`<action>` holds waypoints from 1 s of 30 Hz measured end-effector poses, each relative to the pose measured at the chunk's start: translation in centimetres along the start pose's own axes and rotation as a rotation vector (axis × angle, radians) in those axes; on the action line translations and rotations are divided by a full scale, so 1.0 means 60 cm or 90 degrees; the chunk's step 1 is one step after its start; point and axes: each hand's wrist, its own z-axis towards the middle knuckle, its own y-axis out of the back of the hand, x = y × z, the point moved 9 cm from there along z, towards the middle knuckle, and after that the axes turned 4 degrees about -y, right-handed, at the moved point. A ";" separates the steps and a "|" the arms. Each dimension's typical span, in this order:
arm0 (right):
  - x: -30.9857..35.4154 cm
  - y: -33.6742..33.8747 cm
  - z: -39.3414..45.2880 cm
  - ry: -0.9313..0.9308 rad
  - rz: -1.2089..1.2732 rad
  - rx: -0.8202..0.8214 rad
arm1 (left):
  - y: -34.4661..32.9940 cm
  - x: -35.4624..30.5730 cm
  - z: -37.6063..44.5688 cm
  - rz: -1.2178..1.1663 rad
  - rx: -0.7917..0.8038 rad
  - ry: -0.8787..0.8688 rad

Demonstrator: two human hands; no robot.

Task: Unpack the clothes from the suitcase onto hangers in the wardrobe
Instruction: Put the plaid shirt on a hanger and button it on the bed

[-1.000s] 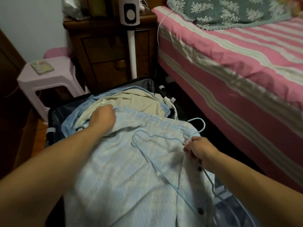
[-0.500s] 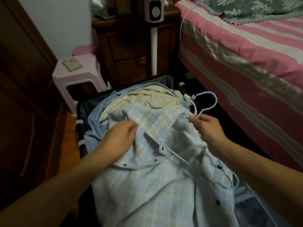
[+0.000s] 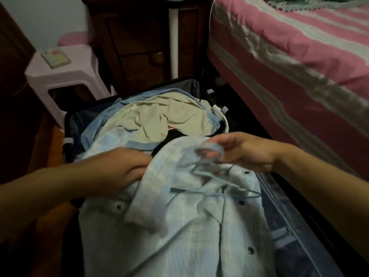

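A pale blue button shirt (image 3: 179,232) lies spread over the open dark suitcase (image 3: 68,124). My left hand (image 3: 117,172) grips the shirt's fabric at its left shoulder. My right hand (image 3: 239,150) pinches the hook of a light blue wire hanger (image 3: 217,188), whose arms lie inside the shirt's open collar. A beige garment (image 3: 159,116) and a blue denim garment (image 3: 95,126) are piled in the suitcase beyond the shirt, with a bit of black cloth between them.
A bed with a pink striped cover (image 3: 299,62) runs along the right. A dark wooden nightstand (image 3: 139,43) and a white fan pole (image 3: 173,41) stand behind the suitcase. A pink plastic stool (image 3: 61,74) carries a small card. Dark wooden furniture stands at the left.
My right hand has drawn the hanger down toward me into the shirt's collar. My left hand has shifted down and left along the shirt. The view tipped lower.
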 end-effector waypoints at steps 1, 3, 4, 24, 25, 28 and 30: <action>-0.033 0.047 0.015 -0.054 -0.112 -0.079 | -0.018 0.006 -0.024 -0.011 0.009 0.019; -0.092 0.111 0.035 -0.199 -0.315 -0.236 | -0.024 0.002 -0.062 -0.027 -0.006 0.054; -0.119 0.111 0.043 -0.238 -0.338 -0.259 | -0.018 -0.007 -0.075 -0.021 -0.007 0.065; 0.667 0.048 -0.610 -0.051 -0.470 -0.486 | 0.817 -0.399 -0.257 0.198 -0.209 0.070; 0.726 0.044 -0.665 -0.036 -0.499 -0.526 | 0.868 -0.429 -0.274 0.206 -0.223 0.073; 0.872 0.052 -0.825 -0.019 -0.613 -0.745 | 0.980 -0.522 -0.303 0.237 -0.252 0.049; 0.959 0.041 -0.904 -0.011 -0.682 -0.879 | 1.041 -0.584 -0.302 0.320 -0.297 0.048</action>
